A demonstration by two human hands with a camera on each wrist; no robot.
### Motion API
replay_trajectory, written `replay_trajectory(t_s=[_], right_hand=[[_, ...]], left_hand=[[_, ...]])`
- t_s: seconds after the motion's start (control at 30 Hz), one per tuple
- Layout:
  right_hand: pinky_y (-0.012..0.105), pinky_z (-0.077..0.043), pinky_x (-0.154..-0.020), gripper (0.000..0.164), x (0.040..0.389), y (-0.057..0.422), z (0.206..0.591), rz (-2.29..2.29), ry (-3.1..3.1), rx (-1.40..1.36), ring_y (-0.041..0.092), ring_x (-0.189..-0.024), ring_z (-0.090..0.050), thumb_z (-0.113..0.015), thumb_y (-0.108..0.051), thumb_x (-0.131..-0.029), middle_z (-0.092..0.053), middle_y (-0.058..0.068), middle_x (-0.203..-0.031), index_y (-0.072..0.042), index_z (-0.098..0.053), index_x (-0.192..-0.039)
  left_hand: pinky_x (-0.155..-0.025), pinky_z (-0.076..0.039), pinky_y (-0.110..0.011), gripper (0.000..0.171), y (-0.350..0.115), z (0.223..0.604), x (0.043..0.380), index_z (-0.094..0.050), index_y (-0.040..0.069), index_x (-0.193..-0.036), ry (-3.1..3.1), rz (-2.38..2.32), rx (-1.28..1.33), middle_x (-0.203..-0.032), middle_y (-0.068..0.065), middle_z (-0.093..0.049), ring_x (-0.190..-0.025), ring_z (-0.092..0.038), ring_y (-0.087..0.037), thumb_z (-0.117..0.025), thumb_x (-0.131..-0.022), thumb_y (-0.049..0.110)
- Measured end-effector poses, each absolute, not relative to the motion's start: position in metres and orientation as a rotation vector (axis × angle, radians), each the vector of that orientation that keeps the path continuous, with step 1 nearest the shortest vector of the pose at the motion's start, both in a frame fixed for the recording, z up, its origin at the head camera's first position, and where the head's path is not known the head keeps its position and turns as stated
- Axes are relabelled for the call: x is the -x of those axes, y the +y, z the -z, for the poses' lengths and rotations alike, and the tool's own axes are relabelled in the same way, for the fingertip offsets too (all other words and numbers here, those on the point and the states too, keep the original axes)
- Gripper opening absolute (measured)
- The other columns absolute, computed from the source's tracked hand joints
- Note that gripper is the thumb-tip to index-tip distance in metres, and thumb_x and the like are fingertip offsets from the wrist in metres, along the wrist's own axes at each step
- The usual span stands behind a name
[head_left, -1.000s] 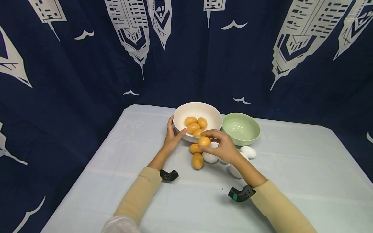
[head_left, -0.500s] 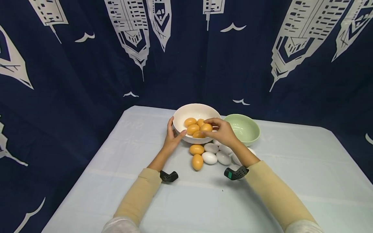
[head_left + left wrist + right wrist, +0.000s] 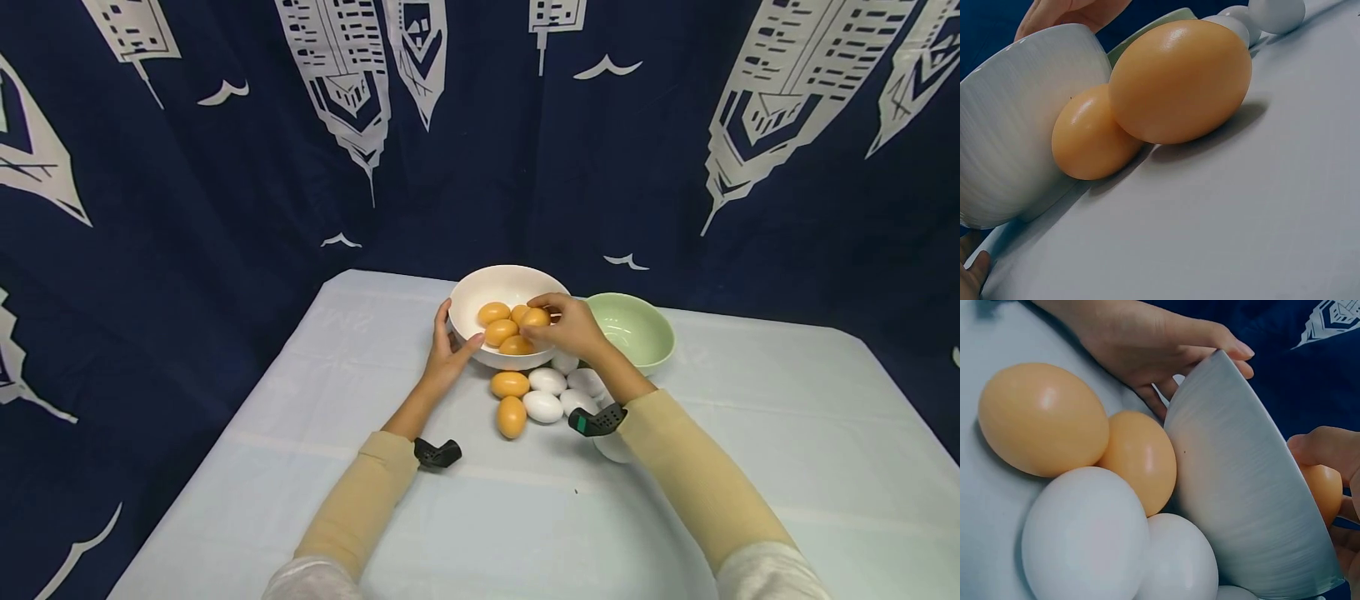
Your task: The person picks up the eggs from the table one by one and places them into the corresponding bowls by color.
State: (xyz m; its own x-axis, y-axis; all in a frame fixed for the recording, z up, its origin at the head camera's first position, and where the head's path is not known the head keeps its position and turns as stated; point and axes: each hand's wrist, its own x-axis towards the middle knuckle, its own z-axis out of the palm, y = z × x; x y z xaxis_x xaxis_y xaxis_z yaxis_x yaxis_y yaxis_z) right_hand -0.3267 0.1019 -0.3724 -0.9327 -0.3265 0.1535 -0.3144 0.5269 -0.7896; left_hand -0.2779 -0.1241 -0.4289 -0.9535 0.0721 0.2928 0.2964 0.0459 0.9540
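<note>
My left hand (image 3: 446, 360) holds the white bowl (image 3: 480, 289) by its left side, with the thumb at the rim. Between the thumb and fingers of my right hand (image 3: 576, 327) is a brown egg (image 3: 535, 318), inside the bowl's right side and above other brown eggs (image 3: 501, 332). In the right wrist view part of this held egg (image 3: 1324, 490) shows past the rim. Two more brown eggs, one lying crosswise (image 3: 510, 384) and one pointing toward me (image 3: 512, 417), rest on the table in front of the bowl.
Several white eggs (image 3: 543, 406) lie right of the brown ones, partly hidden under my right forearm. A green bowl (image 3: 637, 329) stands just right of the white bowl. The pale tabletop (image 3: 480, 533) ends at a dark blue patterned curtain (image 3: 480, 192).
My right hand has carried the brown egg from in front of the white bowl up over the rim and into it. The left hand has stayed at the bowl's side.
</note>
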Motion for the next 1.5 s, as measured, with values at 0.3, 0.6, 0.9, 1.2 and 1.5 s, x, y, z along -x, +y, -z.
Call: replay_trajectory(t_s=[0.3,0.6,0.9,1.2,1.5], right_hand=[[0.042,-0.047,-0.094,0.048,0.34,0.099,0.375,1.165,2.83,0.602,0.031,-0.105,-0.055,-0.08,-0.014,-0.077,-0.061,0.018,-0.121,0.003,-0.065,-0.119],[0.044,-0.044,-0.099,0.049,0.344,0.097,0.378,0.936,2.848,0.657,0.032,-0.113,-0.054,-0.079,-0.01,-0.076,-0.059,0.019,-0.124,0.002,-0.063,-0.121],[0.041,-0.046,-0.093,0.045,0.344,0.092,0.372,0.745,2.841,0.692,0.03,-0.103,-0.055,-0.078,-0.008,-0.074,-0.065,0.018,-0.116,0.003,-0.066,-0.116],[0.038,-0.045,-0.083,0.034,0.346,0.088,0.367,0.587,2.807,0.716,0.026,-0.088,-0.054,-0.079,-0.013,-0.073,-0.066,0.009,-0.092,0.001,-0.07,-0.104],[0.038,-0.046,-0.084,0.033,0.346,0.087,0.368,0.565,2.788,0.695,0.026,-0.089,-0.055,-0.077,-0.013,-0.074,-0.067,0.009,-0.094,0.0,-0.07,-0.104]], left_hand=[[-0.109,-0.03,-0.052,0.083,-0.124,0.429,0.277,-0.002,0.004,-0.155,-2.152,2.035,0.383,-0.16,-0.022,0.001,-0.134,-0.032,-0.048,-0.06,-0.095,0.011],[-0.109,-0.031,-0.052,0.083,-0.124,0.428,0.278,-0.003,0.002,-0.154,-2.158,2.023,0.39,-0.16,-0.022,0.0,-0.134,-0.031,-0.048,-0.061,-0.095,0.011],[-0.11,-0.03,-0.05,0.085,-0.126,0.458,0.3,-0.003,0.014,-0.156,-2.142,2.003,0.366,-0.162,-0.013,0.0,-0.136,-0.032,-0.043,-0.062,-0.095,0.016],[-0.109,-0.032,-0.045,0.085,-0.125,0.465,0.304,-0.006,0.022,-0.156,-2.143,1.99,0.34,-0.162,-0.009,-0.001,-0.136,-0.034,-0.038,-0.064,-0.094,0.022],[-0.109,-0.033,-0.046,0.086,-0.126,0.464,0.304,-0.005,0.02,-0.156,-2.158,1.986,0.336,-0.162,-0.01,-0.002,-0.135,-0.035,-0.039,-0.063,-0.094,0.02]])
